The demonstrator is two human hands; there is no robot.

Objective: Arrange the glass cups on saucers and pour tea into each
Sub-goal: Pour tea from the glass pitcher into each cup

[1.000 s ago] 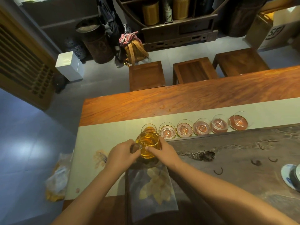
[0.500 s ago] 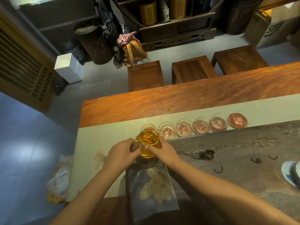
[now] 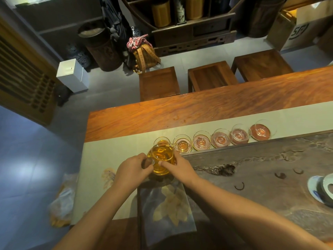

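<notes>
Six glass cups stand in a row along the pale table runner (image 3: pixel 115 159) in the head view, the only view here, running from the cup at the left end (image 3: pixel 161 142) to the cup at the right end (image 3: pixel 260 131), each apparently on a small round saucer, though the saucers are hard to separate from the cups above them. A glass pitcher (image 3: pixel 161 159) full of amber tea is held at the left end of the row, its spout turned right over the second cup (image 3: pixel 182 145); whether tea is running cannot be told. The left hand (image 3: pixel 134 168) curls round the handle on the pitcher's left side, and the right hand (image 3: pixel 177 166) presses its fingers against the right wall of the glass, steadying it. Judging from how full it is, the pitcher is probably heavy for its size, and its smooth glass looks slippery and breakable, perhaps warm too, so the handle seems the safest grip, with the second hand supporting the wall. The cups look thin, light and easily tipped, and they stand almost touching, so a slow, low pour seems wise. To the right lies a dark stone tea tray (image 3: pixel 261 168).
</notes>
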